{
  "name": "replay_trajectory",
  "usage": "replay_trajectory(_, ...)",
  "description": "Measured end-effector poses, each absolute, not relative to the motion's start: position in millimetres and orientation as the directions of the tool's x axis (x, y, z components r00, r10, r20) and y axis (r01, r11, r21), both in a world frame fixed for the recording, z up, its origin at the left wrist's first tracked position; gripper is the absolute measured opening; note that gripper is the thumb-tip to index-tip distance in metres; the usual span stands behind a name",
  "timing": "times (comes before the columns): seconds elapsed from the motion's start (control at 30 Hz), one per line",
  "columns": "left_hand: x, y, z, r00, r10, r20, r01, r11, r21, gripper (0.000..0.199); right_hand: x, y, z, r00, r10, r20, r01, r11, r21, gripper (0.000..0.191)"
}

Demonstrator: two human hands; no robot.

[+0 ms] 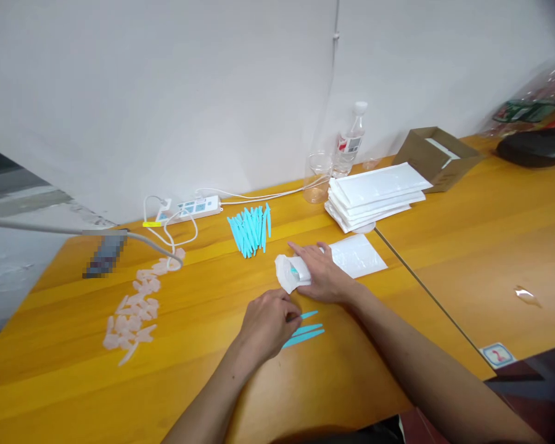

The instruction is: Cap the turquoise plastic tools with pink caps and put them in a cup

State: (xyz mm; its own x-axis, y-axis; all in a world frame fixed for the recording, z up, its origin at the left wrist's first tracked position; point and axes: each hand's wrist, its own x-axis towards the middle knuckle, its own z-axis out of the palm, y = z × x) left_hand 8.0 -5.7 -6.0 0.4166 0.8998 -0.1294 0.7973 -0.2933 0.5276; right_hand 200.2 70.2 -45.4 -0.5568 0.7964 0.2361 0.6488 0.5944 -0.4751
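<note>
A white padded envelope [358, 255] lies on the wooden table with its open mouth facing left, and something blue shows just inside. My right hand [322, 271] is wrapped round the envelope near that mouth. Just below the mouth, my left hand [269, 317] has its fingers curled at the end of a blue stick [309, 314]. Two more blue sticks [305, 335] lie side by side below it, partly behind the left hand. Farther back is a pile of blue sticks [248, 231]. Many pale pink pieces [132, 317] are spread at the left.
Stacked white envelopes [379, 191] stand back right, near a cardboard box [437, 157], a water bottle [350, 142] and a clear cup [318, 179]. A power strip [189, 209] with white cables is along the wall. A phone-like blurred object [105, 254] lies far left.
</note>
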Motion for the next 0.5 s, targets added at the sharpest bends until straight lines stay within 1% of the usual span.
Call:
replay_trajectory(0.1, 6, -7, -3, 0.455, 0.887, -0.081, 0.759, -0.339, 0.556, 0.012, 201, 70, -45, -0.540, 0.808, 0.237, 0.644, 0.577, -0.503, 0.090)
replay_trajectory(0.17, -6, -9, 3, 0.427, 0.904, -0.008, 0.698, -0.324, 0.639, 0.017, 202, 70, -45, -0.533, 0.812, 0.238, 0.643, 0.571, -0.510, 0.089)
replay_trajectory(0.2, -14, -9, 6, 0.364, 0.931, 0.041, 0.658, -0.287, 0.696, 0.023, 202, 70, -45, -0.530, 0.813, 0.241, 0.643, 0.571, -0.510, 0.088)
replay_trajectory(0.23, -23, -9, 9, 0.257, 0.962, 0.092, 0.608, -0.235, 0.758, 0.029, 202, 69, -45, -0.530, 0.812, 0.243, 0.643, 0.572, -0.509, 0.087)
replay_trajectory(0.3, -39, -6, 11, -0.053, 0.984, 0.172, 0.461, -0.129, 0.878, 0.039, 201, 69, -45, -0.536, 0.807, 0.248, 0.639, 0.580, -0.505, 0.086)
replay_trajectory(0.37, -48, 1, 8, -0.330, 0.929, 0.166, 0.254, -0.083, 0.964, 0.043, 200, 69, -46, -0.545, 0.800, 0.251, 0.635, 0.589, -0.499, 0.086)
replay_trajectory(0.4, -50, 5, 4, -0.414, 0.901, 0.134, 0.146, -0.079, 0.986, 0.043, 199, 69, -46, -0.549, 0.797, 0.252, 0.634, 0.593, -0.496, 0.086)
replay_trajectory(0.43, -49, 9, -2, -0.460, 0.883, 0.091, 0.050, -0.077, 0.996, 0.042, 199, 69, -47, -0.551, 0.795, 0.253, 0.634, 0.596, -0.493, 0.086)
replay_trajectory(0.5, -40, 16, -15, -0.464, 0.886, -0.002, -0.076, -0.037, 0.996, 0.039, 197, 70, -47, -0.551, 0.793, 0.260, 0.633, 0.600, -0.489, 0.086)
